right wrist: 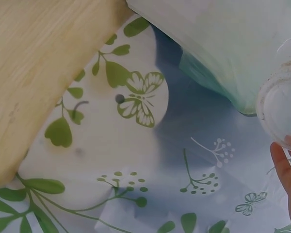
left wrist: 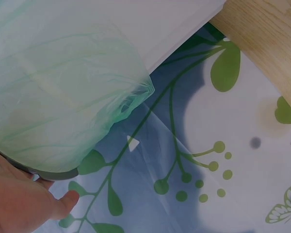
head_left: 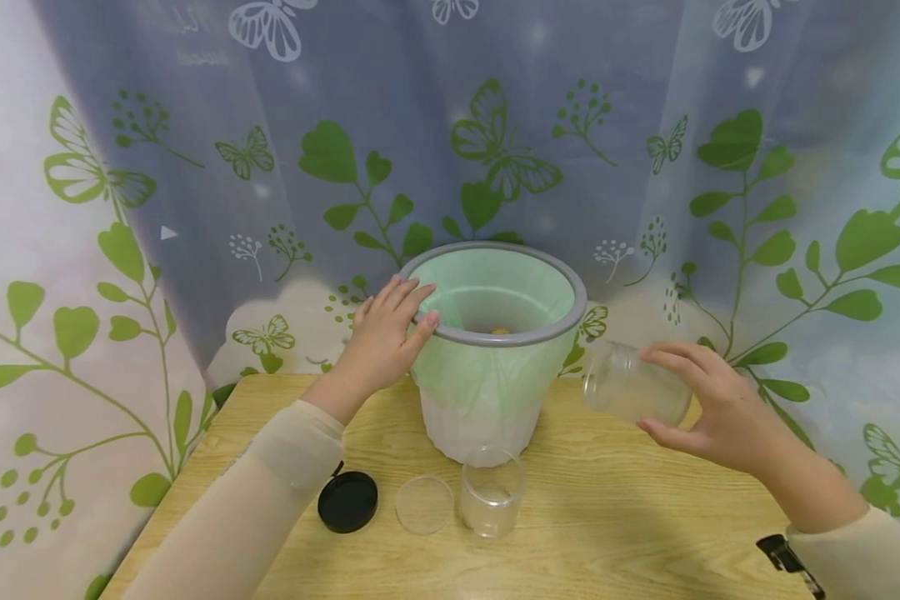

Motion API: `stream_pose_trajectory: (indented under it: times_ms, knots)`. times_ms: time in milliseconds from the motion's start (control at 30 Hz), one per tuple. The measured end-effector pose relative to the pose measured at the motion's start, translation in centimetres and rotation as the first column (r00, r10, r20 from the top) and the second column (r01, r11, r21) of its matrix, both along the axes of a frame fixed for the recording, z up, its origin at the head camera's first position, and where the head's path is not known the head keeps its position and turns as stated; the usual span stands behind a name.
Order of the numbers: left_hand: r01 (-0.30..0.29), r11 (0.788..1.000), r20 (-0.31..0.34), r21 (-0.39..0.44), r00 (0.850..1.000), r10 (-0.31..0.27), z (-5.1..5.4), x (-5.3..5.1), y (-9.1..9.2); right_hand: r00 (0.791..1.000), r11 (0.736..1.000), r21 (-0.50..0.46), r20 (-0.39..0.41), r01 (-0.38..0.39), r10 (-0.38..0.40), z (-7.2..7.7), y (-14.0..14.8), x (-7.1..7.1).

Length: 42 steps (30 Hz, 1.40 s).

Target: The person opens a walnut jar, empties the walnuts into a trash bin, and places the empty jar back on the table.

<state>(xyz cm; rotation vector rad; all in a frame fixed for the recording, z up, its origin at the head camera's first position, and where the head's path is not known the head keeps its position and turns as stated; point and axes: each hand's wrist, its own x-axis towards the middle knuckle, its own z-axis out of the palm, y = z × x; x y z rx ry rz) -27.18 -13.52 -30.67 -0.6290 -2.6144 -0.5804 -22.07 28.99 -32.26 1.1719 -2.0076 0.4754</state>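
Observation:
A trash bin with a grey rim and a pale green liner bag stands near the back of the table. My left hand rests on the rim's left side, its fingers fairly straight; the left wrist view shows the same hand against the rim. To the bin's right, my right hand holds a clear plastic jar, tipped on its side with its mouth toward the bin. Specks cling inside the jar in the right wrist view. Something small and orange-brown shows inside the bin.
In front of the bin, a second clear jar stands on the wooden table. Left of it lie a clear disc and a black lid. A butterfly-patterned curtain hangs close behind the bin.

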Motion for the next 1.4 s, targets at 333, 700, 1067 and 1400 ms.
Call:
stream_pose_trajectory:
  times_ms: [333,700,1067,1400]
  knots:
    - [-0.005,1.000,0.015,0.000,1.000,0.005,0.1,0.1,0.0,0.990,0.999,0.002,0.132,0.049,-0.048,-2.0,0.4,0.5]
    - [-0.002,1.000,0.008,-0.007,1.000,0.002,0.1,0.0,0.0,0.973,0.994,0.031,0.204,0.100,-0.105,-3.1,0.2,1.5]
    - [-0.004,1.000,0.004,-0.003,1.000,0.004,0.0,0.0,0.0,0.951,0.990,0.010,0.278,0.139,-0.136,-4.7,0.3,1.6]
    - [-0.006,1.000,0.006,-0.007,1.000,0.006,0.1,0.1,0.0,0.912,0.985,-0.047,0.388,0.167,-0.136,-6.4,0.2,1.6]
